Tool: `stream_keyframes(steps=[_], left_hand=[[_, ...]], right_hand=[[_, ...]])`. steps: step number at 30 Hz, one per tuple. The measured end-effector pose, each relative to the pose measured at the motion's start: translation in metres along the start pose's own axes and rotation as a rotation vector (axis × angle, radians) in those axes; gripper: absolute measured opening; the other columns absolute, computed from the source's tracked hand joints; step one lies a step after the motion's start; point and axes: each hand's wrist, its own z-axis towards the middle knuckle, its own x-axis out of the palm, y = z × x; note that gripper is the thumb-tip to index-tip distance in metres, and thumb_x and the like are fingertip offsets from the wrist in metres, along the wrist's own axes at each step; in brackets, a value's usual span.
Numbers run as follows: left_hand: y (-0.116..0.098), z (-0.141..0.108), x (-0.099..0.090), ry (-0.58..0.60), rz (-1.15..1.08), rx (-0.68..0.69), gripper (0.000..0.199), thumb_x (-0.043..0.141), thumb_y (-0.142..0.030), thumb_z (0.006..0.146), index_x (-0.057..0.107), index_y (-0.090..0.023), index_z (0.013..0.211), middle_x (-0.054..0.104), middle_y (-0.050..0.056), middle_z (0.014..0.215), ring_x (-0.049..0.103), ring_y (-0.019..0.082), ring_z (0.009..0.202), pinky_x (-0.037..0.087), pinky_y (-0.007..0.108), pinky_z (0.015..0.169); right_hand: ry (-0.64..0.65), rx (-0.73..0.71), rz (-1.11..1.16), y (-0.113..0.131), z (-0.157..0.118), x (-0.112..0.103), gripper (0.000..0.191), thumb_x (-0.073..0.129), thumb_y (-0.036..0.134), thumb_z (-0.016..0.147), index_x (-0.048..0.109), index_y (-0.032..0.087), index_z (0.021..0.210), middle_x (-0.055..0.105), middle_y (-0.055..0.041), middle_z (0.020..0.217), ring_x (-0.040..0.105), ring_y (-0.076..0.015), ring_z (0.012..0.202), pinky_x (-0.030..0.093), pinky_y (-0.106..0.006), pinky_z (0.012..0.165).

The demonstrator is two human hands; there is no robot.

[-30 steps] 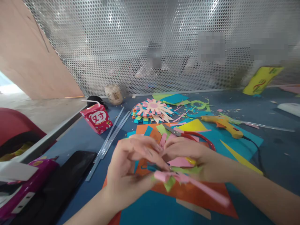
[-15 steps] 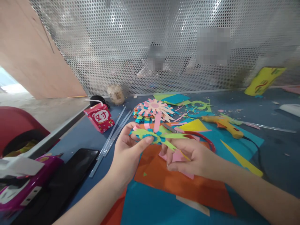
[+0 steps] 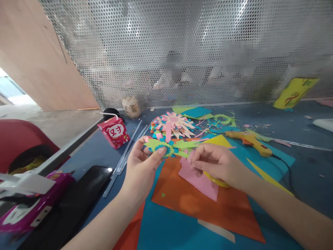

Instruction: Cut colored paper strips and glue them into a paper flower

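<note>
My left hand [image 3: 142, 163] pinches a paper flower [image 3: 158, 147] between thumb and fingers. Green and blue fringed layers show on it, with pink tabs at its far edge and long green strips [image 3: 188, 143] reaching right. Close to the strip ends, my right hand [image 3: 217, 165] has its fingers curled and pressed together; whatever they hold is hidden. Under that hand a yellow curved loop [image 3: 218, 180] sticks out, and I cannot tell if it is gripped. A pink paper piece [image 3: 199, 178] lies below the hand on an orange sheet [image 3: 205, 215].
Finished-looking paper flowers [image 3: 173, 121] are piled behind my hands. To the right lies a yellow glue gun [image 3: 248, 139] with its cord. Clear glue sticks [image 3: 125, 151], a red drink carton [image 3: 114, 132] and a black phone [image 3: 96, 177] are at left. A perforated metal panel [image 3: 156, 45] stands behind.
My right hand has shifted up and right, away from the lower green strip. The red handle is no longer visible, and more of the yellow loop and pink paper shows. My left hand keeps the flower.
</note>
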Motion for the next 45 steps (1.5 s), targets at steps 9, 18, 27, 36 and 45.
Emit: stream_keyframes(steps=[9, 18, 27, 36, 45], left_hand=[[0.005, -0.011, 0.003, 0.279, 0.032, -0.143, 0.039, 0.079, -0.011, 0.06, 0.05, -0.02, 0.085, 0.067, -0.004, 0.07, 0.064, 0.009, 0.064, 0.051, 0.019, 0.062], [0.005, -0.007, 0.001, 0.237, 0.004, -0.111, 0.035, 0.077, -0.01, 0.062, 0.052, -0.02, 0.084, 0.068, -0.005, 0.072, 0.063, 0.007, 0.066, 0.05, 0.016, 0.065], [-0.001, -0.004, 0.0, 0.2, -0.063, -0.356, 0.043, 0.081, -0.021, 0.058, 0.056, -0.018, 0.093, 0.068, 0.001, 0.078, 0.064, 0.012, 0.064, 0.051, 0.024, 0.062], [0.005, -0.003, -0.002, 0.247, -0.028, -0.364, 0.044, 0.08, -0.019, 0.06, 0.053, -0.016, 0.094, 0.068, 0.001, 0.077, 0.065, 0.012, 0.068, 0.05, 0.024, 0.068], [0.006, -0.005, 0.001, 0.211, 0.275, -0.296, 0.051, 0.083, -0.021, 0.054, 0.046, -0.018, 0.089, 0.065, -0.003, 0.066, 0.061, 0.011, 0.057, 0.046, 0.022, 0.056]], right_hand=[[0.034, -0.259, -0.293, -0.005, -0.007, 0.02, 0.046, 0.061, 0.019, 0.077, 0.044, 0.026, 0.119, 0.052, -0.0054, 0.125, 0.05, -0.0176, 0.118, 0.045, -0.033, 0.098], [0.026, -0.001, -0.269, -0.007, -0.006, 0.017, 0.018, 0.054, 0.032, 0.083, 0.061, 0.022, 0.096, 0.057, 0.0018, 0.072, 0.053, -0.0107, 0.06, 0.047, -0.022, 0.053], [-0.136, 0.087, 0.193, 0.002, 0.005, -0.003, 0.03, 0.059, 0.047, 0.077, 0.055, 0.019, 0.07, 0.031, 0.0088, 0.046, 0.025, -0.0054, 0.041, 0.023, -0.021, 0.04], [-0.136, -0.01, 0.278, -0.005, 0.008, -0.009, 0.019, 0.07, 0.032, 0.073, 0.06, 0.023, 0.086, 0.059, 0.0024, 0.074, 0.058, -0.0097, 0.066, 0.05, -0.026, 0.066], [0.166, 0.141, 0.12, 0.004, 0.001, 0.008, 0.041, 0.074, 0.03, 0.068, 0.062, 0.022, 0.106, 0.067, -0.0029, 0.099, 0.062, -0.0151, 0.091, 0.048, -0.03, 0.085]])
